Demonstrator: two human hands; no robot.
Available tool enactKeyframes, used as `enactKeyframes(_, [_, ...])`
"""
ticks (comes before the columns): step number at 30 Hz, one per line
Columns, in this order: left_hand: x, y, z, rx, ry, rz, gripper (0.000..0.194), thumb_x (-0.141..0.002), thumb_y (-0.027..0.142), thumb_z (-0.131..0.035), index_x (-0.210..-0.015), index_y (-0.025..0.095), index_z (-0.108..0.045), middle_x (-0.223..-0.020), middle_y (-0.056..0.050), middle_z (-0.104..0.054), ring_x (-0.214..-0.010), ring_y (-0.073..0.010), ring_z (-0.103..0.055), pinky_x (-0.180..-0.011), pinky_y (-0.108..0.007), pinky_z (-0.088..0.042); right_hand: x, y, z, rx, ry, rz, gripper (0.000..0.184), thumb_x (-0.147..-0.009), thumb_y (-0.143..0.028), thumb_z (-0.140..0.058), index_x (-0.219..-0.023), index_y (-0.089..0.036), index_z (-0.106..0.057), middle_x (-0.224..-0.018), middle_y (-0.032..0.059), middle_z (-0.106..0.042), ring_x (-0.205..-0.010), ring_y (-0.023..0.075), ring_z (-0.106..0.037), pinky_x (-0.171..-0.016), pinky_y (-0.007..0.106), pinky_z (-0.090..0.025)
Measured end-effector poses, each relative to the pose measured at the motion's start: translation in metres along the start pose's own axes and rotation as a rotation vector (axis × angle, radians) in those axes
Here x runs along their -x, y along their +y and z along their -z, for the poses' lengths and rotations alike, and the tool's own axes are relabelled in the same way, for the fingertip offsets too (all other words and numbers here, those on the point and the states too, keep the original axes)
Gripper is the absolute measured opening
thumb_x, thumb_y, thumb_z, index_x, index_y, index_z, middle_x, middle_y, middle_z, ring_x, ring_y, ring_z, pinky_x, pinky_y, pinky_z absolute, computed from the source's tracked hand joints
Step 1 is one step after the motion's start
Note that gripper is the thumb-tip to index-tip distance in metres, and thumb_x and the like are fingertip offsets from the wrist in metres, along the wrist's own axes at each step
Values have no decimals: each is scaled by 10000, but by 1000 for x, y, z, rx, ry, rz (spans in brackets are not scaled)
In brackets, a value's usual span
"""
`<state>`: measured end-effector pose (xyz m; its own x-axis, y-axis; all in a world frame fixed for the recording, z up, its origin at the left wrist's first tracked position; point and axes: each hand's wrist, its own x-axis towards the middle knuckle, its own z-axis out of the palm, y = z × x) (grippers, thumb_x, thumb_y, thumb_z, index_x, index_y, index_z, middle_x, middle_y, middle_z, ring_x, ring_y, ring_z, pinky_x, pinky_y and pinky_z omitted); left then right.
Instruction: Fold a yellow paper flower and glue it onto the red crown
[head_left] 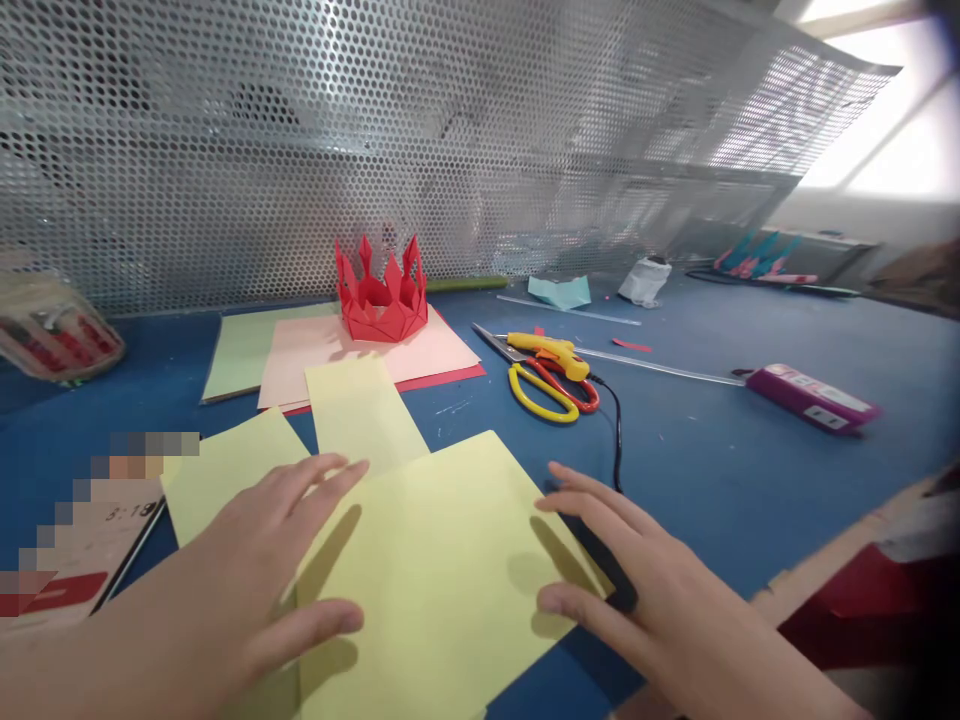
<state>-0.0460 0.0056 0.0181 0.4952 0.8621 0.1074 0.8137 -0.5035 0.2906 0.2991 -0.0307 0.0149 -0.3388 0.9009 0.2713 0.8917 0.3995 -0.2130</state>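
A pale yellow sheet of paper [442, 560] lies flat on the blue table in front of me. My left hand [277, 550] hovers over its left side, fingers apart and holding nothing. Over the right edge is my right hand [615, 550], also empty with its fingers spread; both cast shadows on the sheet. Another yellow piece [232, 465] lies to the left, partly behind my left hand. A narrower yellow strip [364, 410] reaches from under the big sheet toward a pink sheet [300, 360]. On the pink sheet stands a red paper crown [384, 300].
Scissors [544, 395] with a yellow glue gun [551, 350] across them lie right of centre, its black cord trailing forward. Farther right is a purple box cutter [810, 395]. A phone [82, 550] lies at the left, below a jar [56, 325]. Perforated metal [450, 140] walls the back.
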Motion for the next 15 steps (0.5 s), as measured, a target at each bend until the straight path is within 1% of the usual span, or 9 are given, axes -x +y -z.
enactKeyframes(1, [-1, -2, -5, -4, -4, -6, 876, -835, 621, -632, -1567, 435, -188, -1626, -24, -373, -1422, -367, -428, -1119, -542, -407, -3, -3, 0, 16, 4, -25, 366, -831, -462, -718, -1101, -221, -664, -1322, 178, -652, -1196, 352, -652, -838, 471, -634])
enactKeyframes(3, [0, -3, -13, 5, -28, -27, 1002, -787, 613, -665, -1582, 421, -87, -1645, -44, -331, -1430, -384, -407, -1096, -574, -426, -8, -10, -2, 13, -18, -31, 480, -780, -521, -754, -1129, -206, -651, -1304, 200, -659, -1226, 394, -621, -848, 549, -612])
enactKeyframes(5, [1, -1, -16, 44, -71, 6, 1027, -746, 511, -700, -1578, 419, -106, -1636, -44, -349, -1415, -382, -428, -1083, -564, -444, -13, -17, -5, -39, -66, -35, 479, -769, -468, -778, -1145, -210, -633, -1330, 201, -641, -1264, 393, -591, -874, 557, -597])
enactKeyframes(7, [1, 4, -13, 123, -131, 88, 1008, -711, 384, -690, -1570, 409, -164, -1610, -40, -394, -1377, -362, -483, -1030, -497, -508, -18, -22, -9, -110, -112, -63, 461, -744, -369, -806, -1141, -225, -620, -1431, 192, -563, -1330, 381, -533, -925, 541, -575])
enactKeyframes(9, [-1, 11, -6, 219, -187, 168, 996, -681, 318, -662, -1565, 380, -207, -1540, -46, -493, -1302, -334, -567, -938, -417, -573, -25, -24, -11, -185, -117, -110, 494, -696, -272, -821, -1140, -239, -607, -1510, 175, -480, -1372, 376, -485, -957, 527, -555])
enactKeyframes(10, [-4, 14, -2, 252, -194, 203, 985, -682, 314, -653, -1566, 357, -219, -1493, -54, -546, -1280, -325, -589, -926, -402, -579, -29, -25, -10, -225, -115, -140, 536, -676, -226, -814, -1164, -245, -594, -1510, 166, -479, -1361, 370, -499, -954, 515, -556])
enactKeyframes(12, [-9, 17, 6, 227, -229, 250, 927, -690, 354, -670, -1543, 326, -306, -1488, -75, -552, -1287, -340, -583, -989, -442, -541, -39, -27, -6, -321, -136, -220, 629, -672, -134, -755, -1250, -260, -543, -1389, 140, -594, -1227, 328, -621, -895, 466, -582])
enactKeyframes(13, [-12, 18, 10, 193, -220, 259, 892, -715, 403, -673, -1535, 314, -333, -1531, -94, -503, -1333, -357, -539, -1024, -471, -512, -45, -28, -4, -388, -184, -260, 647, -695, -98, -708, -1288, -264, -510, -1233, 107, -686, -1069, 283, -701, -822, 415, -601])
enactKeyframes(15, [-18, 18, 15, 152, -194, 267, 851, -764, 542, -654, -1525, 296, -363, -1599, -120, -402, -1411, -389, -436, -1077, -527, -451, -60, -30, 2, -561, -290, -290, 560, -775, -70, -604, -1286, -257, -474, -963, 35, -751, -793, 209, -736, -667, 314, -583])
